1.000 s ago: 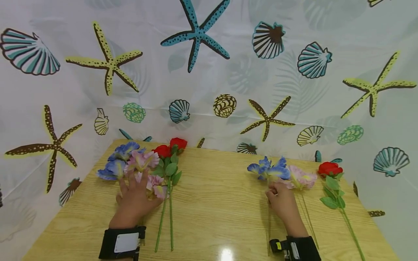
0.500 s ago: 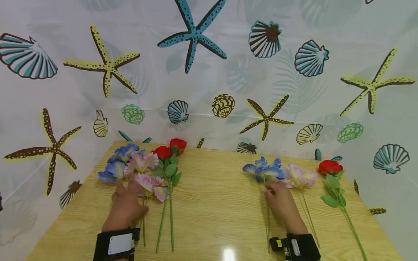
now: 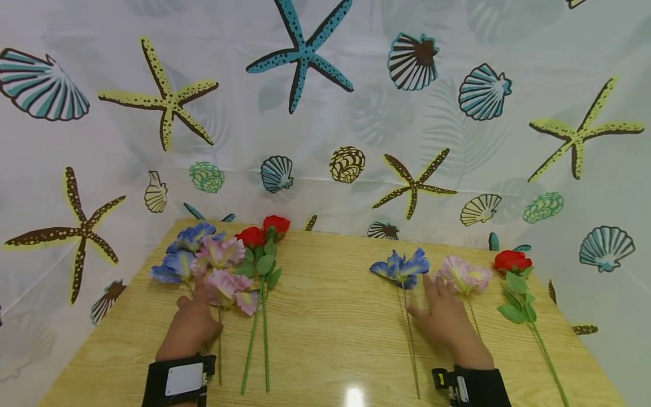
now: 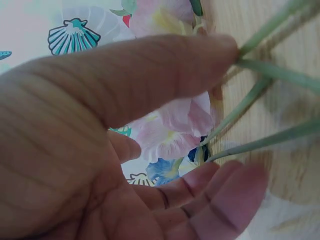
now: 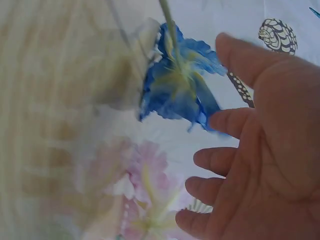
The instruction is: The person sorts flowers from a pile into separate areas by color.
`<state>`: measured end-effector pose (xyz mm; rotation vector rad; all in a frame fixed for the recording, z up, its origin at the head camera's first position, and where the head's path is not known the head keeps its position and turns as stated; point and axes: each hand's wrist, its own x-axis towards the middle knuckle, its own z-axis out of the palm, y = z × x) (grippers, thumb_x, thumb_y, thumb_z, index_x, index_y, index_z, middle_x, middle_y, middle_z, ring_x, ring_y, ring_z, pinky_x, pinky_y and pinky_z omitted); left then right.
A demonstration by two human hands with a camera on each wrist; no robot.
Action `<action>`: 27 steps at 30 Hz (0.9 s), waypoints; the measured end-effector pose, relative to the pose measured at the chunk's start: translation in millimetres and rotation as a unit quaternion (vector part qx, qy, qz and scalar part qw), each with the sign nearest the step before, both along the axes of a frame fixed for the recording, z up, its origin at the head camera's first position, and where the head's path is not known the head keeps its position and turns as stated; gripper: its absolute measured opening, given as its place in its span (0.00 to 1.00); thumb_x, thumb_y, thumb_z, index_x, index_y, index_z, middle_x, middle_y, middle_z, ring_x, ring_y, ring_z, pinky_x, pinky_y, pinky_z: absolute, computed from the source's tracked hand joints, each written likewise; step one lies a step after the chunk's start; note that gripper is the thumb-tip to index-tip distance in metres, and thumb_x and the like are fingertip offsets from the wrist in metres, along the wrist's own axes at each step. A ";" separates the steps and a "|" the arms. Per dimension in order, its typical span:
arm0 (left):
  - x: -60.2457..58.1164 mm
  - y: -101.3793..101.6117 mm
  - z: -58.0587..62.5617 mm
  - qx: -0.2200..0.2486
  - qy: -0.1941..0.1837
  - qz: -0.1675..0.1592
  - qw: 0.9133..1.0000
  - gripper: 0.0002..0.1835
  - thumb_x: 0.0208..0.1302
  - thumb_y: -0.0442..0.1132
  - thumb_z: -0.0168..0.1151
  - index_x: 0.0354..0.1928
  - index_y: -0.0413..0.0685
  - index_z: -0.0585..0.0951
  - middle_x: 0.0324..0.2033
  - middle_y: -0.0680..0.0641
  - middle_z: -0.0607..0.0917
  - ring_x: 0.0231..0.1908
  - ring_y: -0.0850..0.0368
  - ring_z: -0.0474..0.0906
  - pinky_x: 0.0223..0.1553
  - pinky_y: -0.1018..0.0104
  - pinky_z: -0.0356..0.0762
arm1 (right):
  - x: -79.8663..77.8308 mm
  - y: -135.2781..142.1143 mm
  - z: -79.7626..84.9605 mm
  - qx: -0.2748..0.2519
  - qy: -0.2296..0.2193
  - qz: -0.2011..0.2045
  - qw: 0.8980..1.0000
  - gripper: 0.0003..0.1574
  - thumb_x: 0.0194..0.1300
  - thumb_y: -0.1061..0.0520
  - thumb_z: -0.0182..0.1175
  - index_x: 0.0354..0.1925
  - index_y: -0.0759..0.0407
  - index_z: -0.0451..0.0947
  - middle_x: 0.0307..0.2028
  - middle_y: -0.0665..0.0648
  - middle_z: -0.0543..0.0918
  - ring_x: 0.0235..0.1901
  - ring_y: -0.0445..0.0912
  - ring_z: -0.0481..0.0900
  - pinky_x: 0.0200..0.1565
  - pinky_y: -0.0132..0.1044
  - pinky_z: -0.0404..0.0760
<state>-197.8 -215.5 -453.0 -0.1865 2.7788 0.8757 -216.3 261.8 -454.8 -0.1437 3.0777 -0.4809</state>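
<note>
On the left, my left hand (image 3: 188,328) lies beside pink flowers (image 3: 226,285), near their thin stems. In the left wrist view its thumb and fingers are spread apart, with green stems (image 4: 280,75) passing beyond the fingertips; whether they touch is unclear. Blue flowers (image 3: 178,265) lie just past that hand. My right hand (image 3: 450,322) has its fingers extended between a blue flower (image 3: 400,268) and a pink flower (image 3: 464,275). In the right wrist view the blue flower (image 5: 180,85) is close to the thumb and forefinger, not gripped.
Two red roses (image 3: 251,236) with leafy green stems lie right of the left group. Another red rose (image 3: 511,262) lies at the far right of the wooden table (image 3: 330,316). Behind the table hangs a white cloth (image 3: 325,135) printed with shells and starfish.
My right hand has let go of the blue flower, which has shifted left, and its fingers have straightened. My left hand has drawn back and left from over the pink flowers.
</note>
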 end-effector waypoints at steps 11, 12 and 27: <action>3.0 -3.3 2.0 -0.004 0.029 -0.015 0.999 0.54 0.50 0.29 0.62 0.68 0.19 0.35 0.18 0.39 0.78 0.18 0.51 0.72 0.18 0.62 0.66 | 17.8 7.3 24.2 0.025 -0.006 -0.051 0.998 0.72 0.58 0.21 0.45 0.74 0.65 0.26 0.69 0.76 0.25 0.65 0.70 0.18 0.52 0.79 0.28; 3.3 -3.7 1.9 -0.001 0.028 -0.019 0.999 0.53 0.50 0.28 0.60 0.68 0.18 0.36 0.15 0.43 0.76 0.16 0.54 0.69 0.16 0.63 0.64 | 18.5 8.2 25.4 0.027 -0.002 -0.054 0.998 0.72 0.58 0.21 0.45 0.73 0.66 0.26 0.69 0.76 0.26 0.65 0.70 0.17 0.52 0.79 0.28; 4.9 -3.6 3.2 0.005 -0.008 -0.019 1.000 0.42 0.54 0.24 0.49 0.67 0.15 0.39 0.10 0.51 0.65 0.11 0.61 0.53 0.14 0.69 0.53 | 23.1 11.5 36.1 0.010 0.015 -0.070 0.997 0.71 0.61 0.22 0.43 0.72 0.66 0.20 0.68 0.75 0.21 0.64 0.69 0.14 0.52 0.79 0.24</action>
